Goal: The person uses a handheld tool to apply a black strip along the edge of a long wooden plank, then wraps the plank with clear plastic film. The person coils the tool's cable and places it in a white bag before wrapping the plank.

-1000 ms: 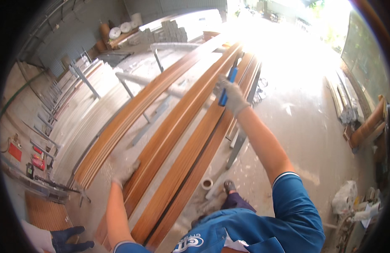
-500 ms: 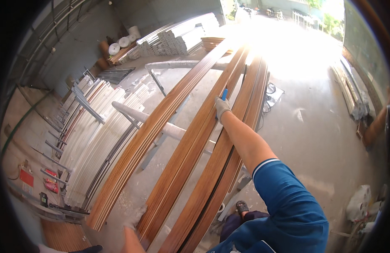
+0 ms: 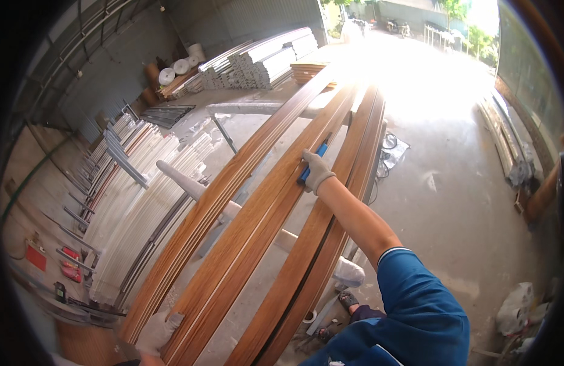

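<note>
Long brown wood-grain planks [image 3: 242, 235] lie side by side, running from near me toward the bright far end. My right hand [image 3: 318, 171], in a pale glove, is closed around a blue utility knife [image 3: 322, 150] with dark ends, held over the middle plank. At the lower left my gloved left hand [image 3: 157, 333] grips the near left edge of that same plank; its lower fingers are partly hidden. A stack of grooved planks [image 3: 218, 180] lies just left of the middle one. To its right are two more planks [image 3: 294, 290] with a dark gap between them.
Padded rack bars [image 3: 179, 178] support the planks. White and grey profiles [image 3: 135, 207] rest on a rack at left, with more stacked bundles [image 3: 257, 64] at the back. Wrapped lengths [image 3: 504, 137] lie along the right wall. A cable [image 3: 389, 141] lies on the floor.
The middle plank has shifted left and turned to show more of its broad face. My right hand with the knife has come slightly nearer; my left hand has moved left and down.
</note>
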A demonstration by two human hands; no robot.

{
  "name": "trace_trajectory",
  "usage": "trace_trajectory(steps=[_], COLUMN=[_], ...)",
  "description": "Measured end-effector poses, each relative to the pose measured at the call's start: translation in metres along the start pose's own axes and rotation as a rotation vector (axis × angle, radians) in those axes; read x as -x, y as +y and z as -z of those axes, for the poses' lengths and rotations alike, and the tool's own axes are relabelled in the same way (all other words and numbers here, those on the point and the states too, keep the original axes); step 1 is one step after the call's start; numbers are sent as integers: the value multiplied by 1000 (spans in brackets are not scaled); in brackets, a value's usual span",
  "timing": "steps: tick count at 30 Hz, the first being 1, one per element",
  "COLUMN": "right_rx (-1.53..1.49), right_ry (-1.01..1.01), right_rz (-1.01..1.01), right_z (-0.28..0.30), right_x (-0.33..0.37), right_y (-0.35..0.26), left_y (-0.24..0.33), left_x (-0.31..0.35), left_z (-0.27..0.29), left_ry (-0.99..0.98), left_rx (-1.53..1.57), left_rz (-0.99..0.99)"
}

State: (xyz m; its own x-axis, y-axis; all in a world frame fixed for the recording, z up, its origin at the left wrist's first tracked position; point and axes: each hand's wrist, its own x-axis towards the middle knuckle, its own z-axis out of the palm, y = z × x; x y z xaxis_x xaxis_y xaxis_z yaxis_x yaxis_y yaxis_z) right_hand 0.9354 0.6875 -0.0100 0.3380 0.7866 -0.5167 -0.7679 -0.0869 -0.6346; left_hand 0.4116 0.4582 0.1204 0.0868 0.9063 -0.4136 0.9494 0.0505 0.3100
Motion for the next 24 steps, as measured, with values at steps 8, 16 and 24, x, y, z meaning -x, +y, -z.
trace_trajectory(steps=[8, 16, 24], right_rx=[83, 85, 13], right_ry=[-55, -198, -193], right_rz=[17, 108, 109], right_z=[19, 60, 108], right_x=[43, 64, 81], right_y=[-34, -62, -66], left_y=[8, -44, -52], left_x=[37, 39, 13], left_z=[-34, -90, -136], left_ry=[34, 55, 130], left_rx=[32, -2, 74], left_rz=[-27, -70, -231])
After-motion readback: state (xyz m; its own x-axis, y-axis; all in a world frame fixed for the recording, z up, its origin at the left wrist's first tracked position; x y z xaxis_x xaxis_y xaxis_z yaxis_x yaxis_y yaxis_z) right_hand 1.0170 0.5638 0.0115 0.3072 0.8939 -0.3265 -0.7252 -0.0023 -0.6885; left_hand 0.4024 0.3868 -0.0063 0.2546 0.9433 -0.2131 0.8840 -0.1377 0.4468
